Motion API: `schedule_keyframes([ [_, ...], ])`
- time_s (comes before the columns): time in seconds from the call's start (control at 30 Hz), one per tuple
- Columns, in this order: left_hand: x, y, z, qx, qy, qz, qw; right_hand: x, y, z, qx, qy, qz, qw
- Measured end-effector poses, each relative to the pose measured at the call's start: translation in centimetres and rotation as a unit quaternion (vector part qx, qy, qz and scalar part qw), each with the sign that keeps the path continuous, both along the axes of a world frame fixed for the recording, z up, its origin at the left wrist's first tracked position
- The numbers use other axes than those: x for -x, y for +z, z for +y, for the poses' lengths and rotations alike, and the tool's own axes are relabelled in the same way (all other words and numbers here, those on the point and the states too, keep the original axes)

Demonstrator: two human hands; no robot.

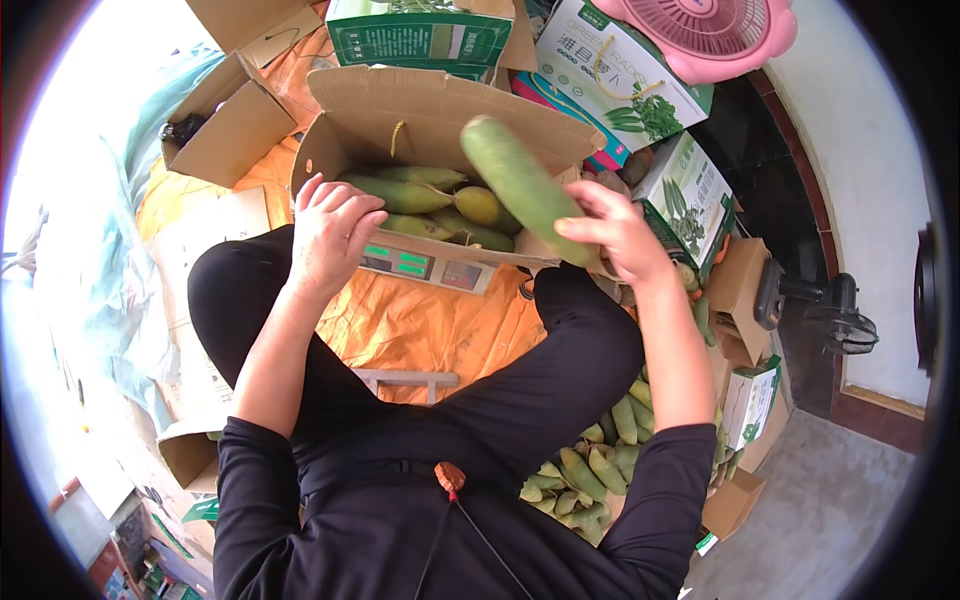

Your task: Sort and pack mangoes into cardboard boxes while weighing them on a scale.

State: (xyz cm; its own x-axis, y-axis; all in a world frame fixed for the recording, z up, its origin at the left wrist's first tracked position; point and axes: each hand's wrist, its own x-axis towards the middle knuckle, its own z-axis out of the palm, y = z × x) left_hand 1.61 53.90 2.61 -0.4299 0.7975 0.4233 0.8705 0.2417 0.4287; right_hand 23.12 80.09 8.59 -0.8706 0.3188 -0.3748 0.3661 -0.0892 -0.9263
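My right hand (622,232) grips the lower end of a long green radish (515,178), which tilts up and to the left over the right side of an open cardboard box (435,98). Inside that box lie several more green radishes (410,194), one of them yellowish. At the box's near left corner, my left hand (332,228) has its fingers bent over the edge. Below the box's front shows a digital scale (412,264) with lit green displays; the box seems to rest on it, though its platform is hidden.
A heap of green radishes (590,475) lies by my right leg. Printed cartons (610,85), a pink fan (705,30) and a small black fan (842,318) stand to the far and right sides. An open box (232,125) sits at far left on an orange sheet (420,335).
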Motion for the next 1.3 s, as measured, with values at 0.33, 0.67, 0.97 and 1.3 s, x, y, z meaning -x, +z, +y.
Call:
schedule_keyframes([
  [0.33,0.6,0.7,-0.8,-0.031,0.008,-0.006,0.999,8.2,-5.1,-2.3,-0.112,-0.014,0.013,0.994],
  [0.67,0.7,0.5,-0.5,-0.049,0.014,0.003,0.999,0.6,-1.9,2.0,-0.174,-0.186,0.010,0.967],
  [0.97,0.6,0.3,-0.5,-0.039,0.035,0.002,0.999,-1.3,-5.3,3.5,-0.184,-0.240,-0.113,0.946],
  [1.3,1.7,1.3,-0.8,-0.107,0.124,-0.208,0.964,-2.0,-7.7,4.0,-0.110,-0.191,-0.206,0.953],
])
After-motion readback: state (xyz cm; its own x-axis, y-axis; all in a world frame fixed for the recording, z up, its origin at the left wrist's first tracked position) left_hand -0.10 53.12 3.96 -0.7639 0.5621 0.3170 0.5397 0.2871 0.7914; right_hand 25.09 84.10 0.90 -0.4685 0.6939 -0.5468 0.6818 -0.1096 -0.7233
